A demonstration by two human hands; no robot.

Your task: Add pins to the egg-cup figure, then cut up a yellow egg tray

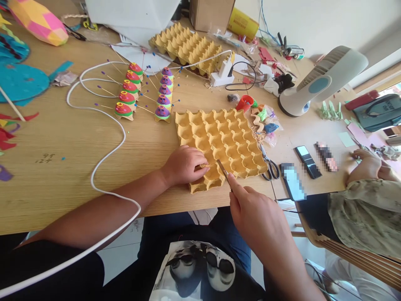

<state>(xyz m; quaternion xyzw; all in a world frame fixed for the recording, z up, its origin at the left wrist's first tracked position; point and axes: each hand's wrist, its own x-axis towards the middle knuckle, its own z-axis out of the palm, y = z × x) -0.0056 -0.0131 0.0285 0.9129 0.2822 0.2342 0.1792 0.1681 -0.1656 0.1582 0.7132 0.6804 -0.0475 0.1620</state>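
Note:
A yellow egg tray (219,142) lies on the wooden table in front of me. My left hand (186,164) rests on its near left part, the fingers bent together at the tray's ridges and cups. Between my right hand's fingers is a narrow knife (223,168), its blade touching the tray near the front edge. My right hand (250,205) is closed round the handle, just off the table's edge. Scissors (270,164) with dark handles lie against the tray's right side.
Two rows of painted caterpillars (127,97) with pins stand behind left. A white cable (94,167) crosses the table and my left arm. Another egg tray (188,46), a power strip (221,78), a red cup (244,103), a fan (322,79) and phones (293,182) surround the work; a person's hand (365,163) is at right.

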